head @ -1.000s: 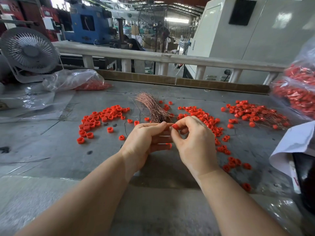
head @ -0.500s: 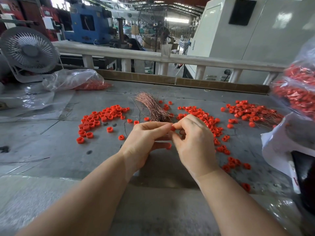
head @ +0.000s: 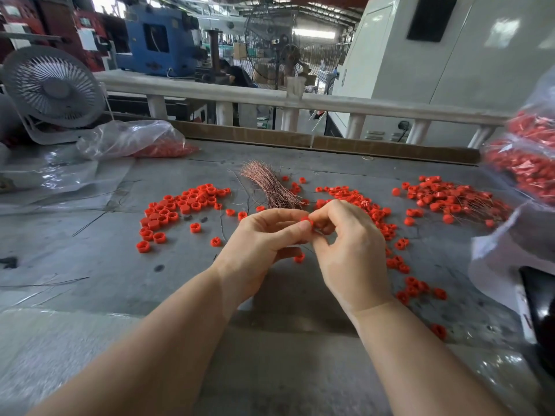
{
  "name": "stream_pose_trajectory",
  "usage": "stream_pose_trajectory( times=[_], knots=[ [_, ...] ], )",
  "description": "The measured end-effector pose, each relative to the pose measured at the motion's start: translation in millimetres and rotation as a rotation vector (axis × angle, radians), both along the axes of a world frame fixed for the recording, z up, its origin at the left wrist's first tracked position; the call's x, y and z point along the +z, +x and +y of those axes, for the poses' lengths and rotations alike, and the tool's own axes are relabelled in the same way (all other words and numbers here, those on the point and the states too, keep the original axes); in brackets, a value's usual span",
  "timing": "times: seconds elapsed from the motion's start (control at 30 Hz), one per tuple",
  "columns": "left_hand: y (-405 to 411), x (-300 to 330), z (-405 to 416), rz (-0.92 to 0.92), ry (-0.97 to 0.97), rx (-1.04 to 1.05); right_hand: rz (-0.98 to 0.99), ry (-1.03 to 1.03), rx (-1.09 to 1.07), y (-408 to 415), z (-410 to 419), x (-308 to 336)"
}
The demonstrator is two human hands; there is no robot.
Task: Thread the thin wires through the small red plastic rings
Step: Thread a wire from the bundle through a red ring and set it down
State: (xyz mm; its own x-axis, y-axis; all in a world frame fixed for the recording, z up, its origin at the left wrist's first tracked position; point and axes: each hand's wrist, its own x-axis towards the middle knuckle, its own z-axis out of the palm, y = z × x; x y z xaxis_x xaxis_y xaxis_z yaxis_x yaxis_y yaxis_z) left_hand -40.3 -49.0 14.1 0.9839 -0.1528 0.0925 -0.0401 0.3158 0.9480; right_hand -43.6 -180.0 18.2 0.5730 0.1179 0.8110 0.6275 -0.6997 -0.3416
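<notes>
Now pinching one red ring (head: 306, 220) between both hands (head: 303, 235), fingertips drawn closer than before, seemingly feeding wire through.

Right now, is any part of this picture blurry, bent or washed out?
Head view: the railing bows from the wide lens; the bag of red rings at the right edge is smeared; skylights blow out; hands and the pinched ring stay sharp.

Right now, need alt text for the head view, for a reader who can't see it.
Two bare hands meet over a grey table, the left hand and right hand pinching one red ring between fingertips. Loose red rings lie scattered around a bundle of copper wires. Bags of rings and a fan flank the table.
</notes>
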Motion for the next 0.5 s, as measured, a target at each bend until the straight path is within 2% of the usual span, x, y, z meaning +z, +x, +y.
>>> stream_pose_trajectory(
  times=[0.5],
  knots=[
    [-1.9, 1.6, -0.5, -0.155, 0.093, 0.166, 0.068, 0.059, 0.059, 0.1, -0.6, 1.7]
  ],
)
